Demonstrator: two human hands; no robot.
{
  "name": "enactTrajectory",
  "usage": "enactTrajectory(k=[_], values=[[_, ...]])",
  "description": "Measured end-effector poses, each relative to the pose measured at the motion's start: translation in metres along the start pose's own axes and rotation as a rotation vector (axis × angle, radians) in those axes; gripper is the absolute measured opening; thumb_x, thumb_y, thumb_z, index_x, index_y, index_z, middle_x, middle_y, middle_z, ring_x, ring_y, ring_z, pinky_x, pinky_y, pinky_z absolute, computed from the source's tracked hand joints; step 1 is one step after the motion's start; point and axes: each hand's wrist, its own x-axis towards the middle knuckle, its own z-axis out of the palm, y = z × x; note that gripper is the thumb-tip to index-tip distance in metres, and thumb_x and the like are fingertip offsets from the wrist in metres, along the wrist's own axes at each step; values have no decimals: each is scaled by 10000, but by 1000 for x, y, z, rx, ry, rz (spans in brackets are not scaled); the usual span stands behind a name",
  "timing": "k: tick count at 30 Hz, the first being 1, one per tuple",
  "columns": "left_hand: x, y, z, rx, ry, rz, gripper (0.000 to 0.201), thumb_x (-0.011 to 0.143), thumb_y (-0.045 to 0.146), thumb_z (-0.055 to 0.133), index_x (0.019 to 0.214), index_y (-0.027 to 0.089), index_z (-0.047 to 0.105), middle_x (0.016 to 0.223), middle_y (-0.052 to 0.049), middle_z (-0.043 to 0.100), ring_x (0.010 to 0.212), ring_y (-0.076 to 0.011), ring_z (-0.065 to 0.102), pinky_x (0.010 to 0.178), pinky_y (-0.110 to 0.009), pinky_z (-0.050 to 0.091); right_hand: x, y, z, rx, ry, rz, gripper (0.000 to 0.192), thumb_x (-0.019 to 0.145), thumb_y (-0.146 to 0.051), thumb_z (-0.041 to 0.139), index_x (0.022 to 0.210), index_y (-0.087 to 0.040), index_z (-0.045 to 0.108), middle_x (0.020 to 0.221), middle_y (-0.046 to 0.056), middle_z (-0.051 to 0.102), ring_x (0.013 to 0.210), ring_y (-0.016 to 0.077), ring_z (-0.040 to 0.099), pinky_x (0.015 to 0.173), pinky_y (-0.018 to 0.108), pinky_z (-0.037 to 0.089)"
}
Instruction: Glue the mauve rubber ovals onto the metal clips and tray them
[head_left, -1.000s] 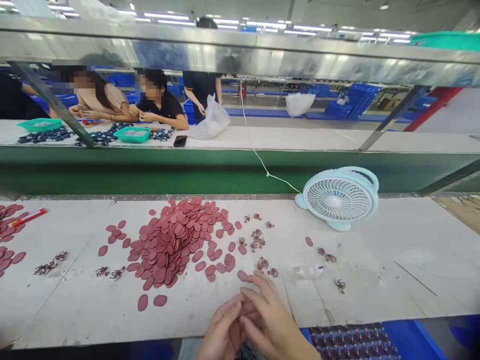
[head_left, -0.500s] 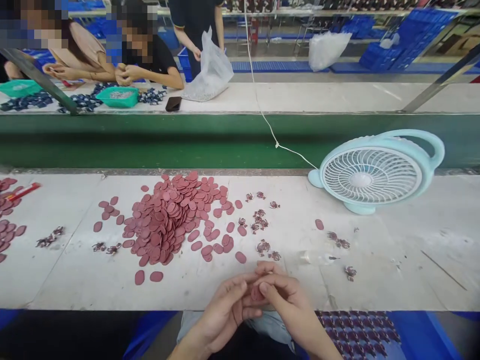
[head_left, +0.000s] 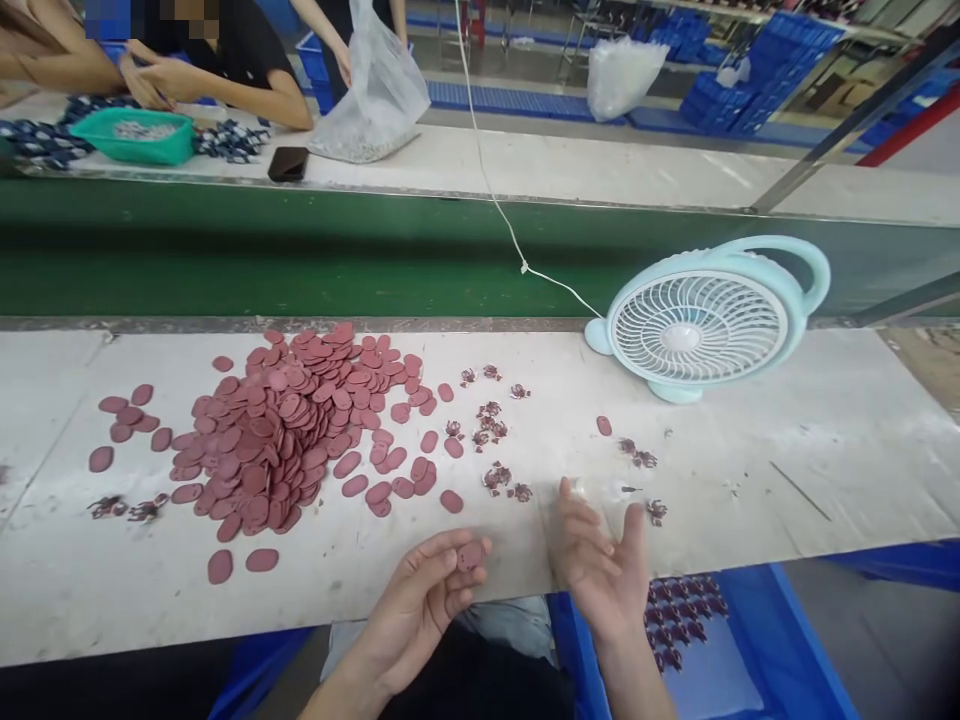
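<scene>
My left hand [head_left: 431, 590] pinches one pink oval piece [head_left: 471, 555] between thumb and fingertips, at the near edge of the white table [head_left: 750, 500]. My right hand [head_left: 604, 560] is open and holds nothing, palm turned inward, fingers spread; its fingertips lie just beside a small clear bottle [head_left: 604, 490], and I cannot tell whether they touch it, since the bottle is faint against the table top. The big pile of pink ovals [head_left: 292, 430] lies to the left of both hands, well apart. Small dark trinkets [head_left: 491, 440] are scattered between pile and fan [head_left: 701, 320]; their shape is too small to make out. Below my right wrist, a blue bin [head_left: 750, 650] holds more dark trinkets, partly hidden by my forearm and the table edge. Across the green belt [head_left: 300, 260], other people's heads are cut off by the frame's top edge.
</scene>
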Motion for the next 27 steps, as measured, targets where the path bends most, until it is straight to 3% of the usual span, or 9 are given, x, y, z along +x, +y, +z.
enactTrajectory(k=[3, 6, 9, 13, 18, 23, 27], values=[[-3, 1, 2, 1, -52, -9, 247, 839, 143, 761, 1085, 123, 748, 1207, -171, 750, 871, -169, 763, 693, -180, 601, 11, -12, 1, 15, -47, -75, 430, 996, -517, 521, 1221, -157, 589, 727, -77, 569, 521, 11, 541, 384, 15, 404], [-6, -1, 3, 7, -78, -10, 263, 850, 132, 744, 1114, 130, 744, 1248, -173, 734, 917, -181, 762, 694, -183, 597, 9, -10, 14, -44, 1, -42, 365, 1039, -466, 444, 1128, -155, 612, 677, -77, 549, 459, 12, 509, 357, 30, 380], [-6, -6, 3, 1, -93, -19, 252, 854, 154, 747, 1106, 150, 751, 1231, -161, 744, 976, -216, 759, 684, -198, 594, -4, 6, 32, -334, 146, -76, 385, 964, -546, 525, 1061, -192, 643, 614, -65, 552, 364, 36, 440, 312, 96, 372], [-6, -13, 6, -12, -145, -29, 263, 849, 157, 759, 1112, 155, 757, 1211, -160, 754, 1079, -256, 735, 787, -229, 588, -23, 41, 45, -797, 246, -249, 407, 835, -608, 674, 995, -237, 625, 600, -42, 593, 328, 70, 431, 291, 164, 349], [-10, -12, 9, -41, -162, -36, 273, 831, 178, 787, 1103, 173, 770, 1182, -139, 770, 1089, -215, 727, 875, -244, 565, -37, 77, 46, -1133, 198, -488, 247, 911, -461, 653, 1053, -290, 545, 707, -10, 631, 524, 190, 621, 485, 333, 499], [-13, -8, 7, -19, -144, -35, 297, 801, 228, 823, 1091, 186, 780, 1176, -122, 774, 1070, -231, 728, 913, -296, 556, -35, 86, 47, -1286, 153, -657, 209, 945, -423, 583, 1117, -325, 517, 705, 15, 649, 572, 260, 642, 551, 440, 501], [-12, -7, 7, -20, -141, -22, 303, 784, 251, 839, 1077, 200, 787, 1154, -108, 783, 1067, -239, 727, 919, -320, 551, -30, 89, 51, -1389, 149, -740, 194, 946, -379, 563, 1125, -315, 523, 706, 30, 639, 532, 251, 602, 533, 448, 487]])
